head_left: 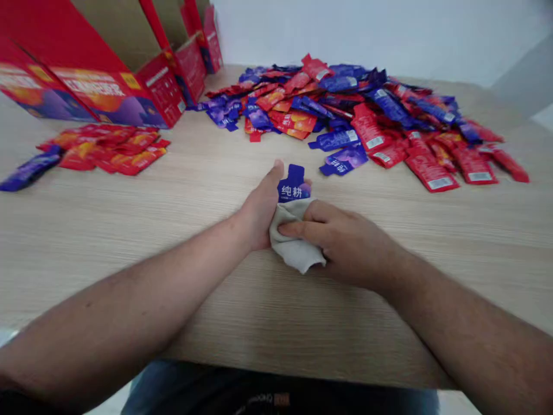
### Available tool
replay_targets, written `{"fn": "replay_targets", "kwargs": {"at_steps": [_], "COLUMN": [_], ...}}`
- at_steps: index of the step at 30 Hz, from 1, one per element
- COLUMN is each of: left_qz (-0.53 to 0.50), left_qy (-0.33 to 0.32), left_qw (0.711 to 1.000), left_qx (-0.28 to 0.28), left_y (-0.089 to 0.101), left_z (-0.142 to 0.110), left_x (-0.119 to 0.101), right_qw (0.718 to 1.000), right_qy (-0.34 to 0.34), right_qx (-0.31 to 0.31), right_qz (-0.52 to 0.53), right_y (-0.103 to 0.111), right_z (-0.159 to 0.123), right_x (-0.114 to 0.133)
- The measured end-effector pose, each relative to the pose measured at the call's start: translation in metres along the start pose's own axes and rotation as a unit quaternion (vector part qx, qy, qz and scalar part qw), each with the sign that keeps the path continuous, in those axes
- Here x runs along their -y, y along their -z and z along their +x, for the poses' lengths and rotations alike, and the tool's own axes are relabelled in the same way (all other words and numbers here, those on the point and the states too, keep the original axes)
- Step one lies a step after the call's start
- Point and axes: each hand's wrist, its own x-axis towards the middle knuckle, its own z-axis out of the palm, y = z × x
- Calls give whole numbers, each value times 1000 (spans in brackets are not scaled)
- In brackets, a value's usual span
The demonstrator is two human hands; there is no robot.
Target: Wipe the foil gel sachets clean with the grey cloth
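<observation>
Gripping the flat purple foil-like pouch (290,183) by its left edge, the left hand (261,210) held its long axis pointing forward, neck foremost. The right hand (345,236), clamped on a crumpled pale-grey cloth (298,249), lay just right, the cloth covering the pouch's near end.

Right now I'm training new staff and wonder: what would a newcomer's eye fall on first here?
The big heap of red and purple sachets at the back of the table stands out first. Next come the red boxes at back left, a smaller pile before them. At centre, the left hand holds a purple sachet, the right hand a pale cloth over its lower part.
</observation>
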Motion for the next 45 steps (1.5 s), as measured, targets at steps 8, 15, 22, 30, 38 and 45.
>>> {"fn": "replay_targets", "kwargs": {"at_steps": [8,15,22,30,38,45], "left_qz": [-14,-36,-48,-25,-17,-2], "left_qy": [8,-20,11,-11,0,8], "left_qw": [1000,998,999,999,999,1000], "left_qx": [4,-38,12,-48,-42,14], "left_y": [1,3,-4,4,-1,-1], "left_z": [10,8,4,11,5,4], "left_x": [-3,-20,-2,-9,-2,-2], "right_qw": [998,994,987,997,998,992], "right_qy": [-48,-69,-86,-66,-48,-98], "right_qx": [-48,-81,-131,-47,-21,-74], "right_qz": [-6,-12,-22,4,31,-35], "right_y": [9,2,-4,1,-4,0], "right_z": [0,0,4,2,4,4], "right_x": [-28,-35,-35,-29,-10,-17]}}
